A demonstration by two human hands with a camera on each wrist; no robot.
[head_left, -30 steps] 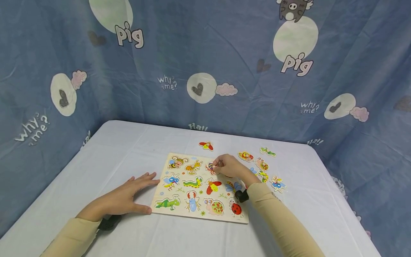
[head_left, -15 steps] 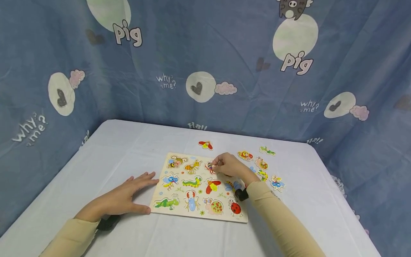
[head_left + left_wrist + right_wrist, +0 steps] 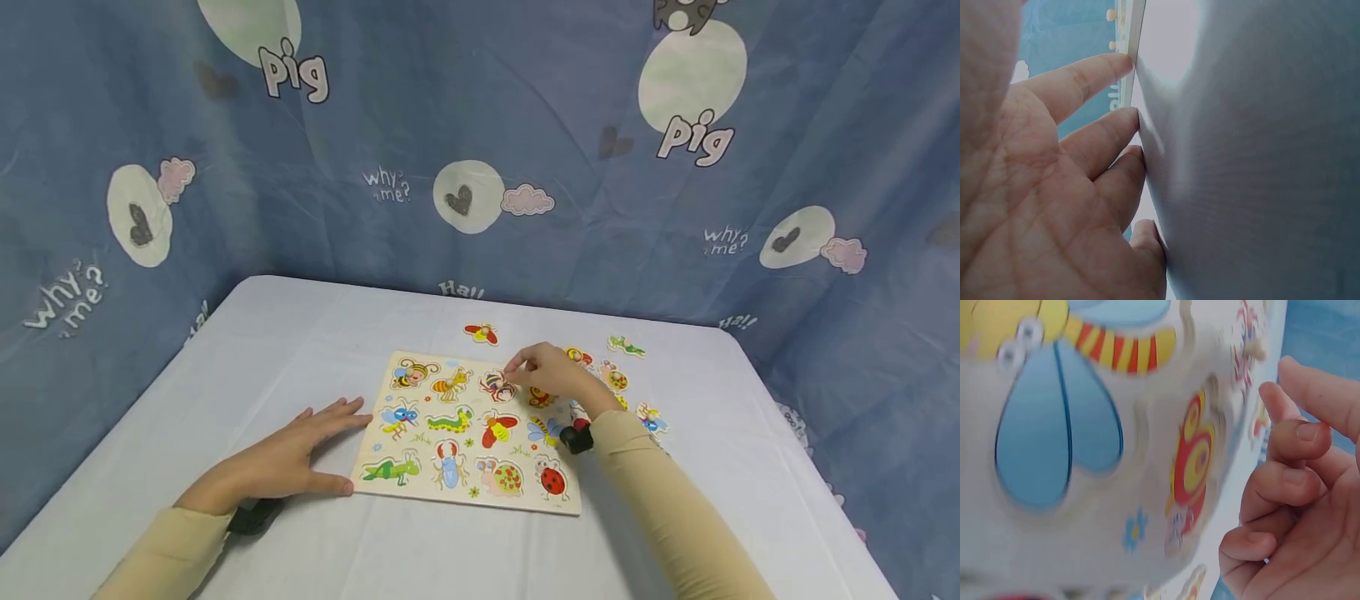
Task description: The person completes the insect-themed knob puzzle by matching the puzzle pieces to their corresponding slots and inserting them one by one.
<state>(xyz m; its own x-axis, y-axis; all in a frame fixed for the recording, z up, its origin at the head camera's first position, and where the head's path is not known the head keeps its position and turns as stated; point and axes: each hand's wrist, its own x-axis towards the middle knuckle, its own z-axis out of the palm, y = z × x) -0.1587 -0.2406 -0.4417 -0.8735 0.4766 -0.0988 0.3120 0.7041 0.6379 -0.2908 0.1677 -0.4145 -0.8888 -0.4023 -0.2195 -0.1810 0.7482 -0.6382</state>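
Note:
A wooden insect peg puzzle board [image 3: 423, 492] lies on the white table. In its back row, the spider piece [image 3: 497, 386] sits at its printed place, its small knob [image 3: 1257, 349] standing free. My right hand [image 3: 551, 371] hovers just right of that piece. In the right wrist view its fingertips are apart from the knob, index finger extended and other fingers loosely bent, holding nothing. My left hand [image 3: 296, 454] rests on the cloth with fingers spread, the index fingertip [image 3: 1124, 61] and thumb touching the board's left edge.
Loose pieces lie beyond and right of the board: a red-winged beetle [image 3: 482, 333], a grasshopper [image 3: 626, 346], a snail [image 3: 615, 379], a mosquito [image 3: 652, 418] and others partly hidden behind my right arm. A blue patterned curtain [image 3: 337, 233] hangs behind the table.
My right hand has let go of the spider piece's knob and shifted slightly right and back, uncovering the spider and the butterfly picture. My left hand stays at the board's edge.

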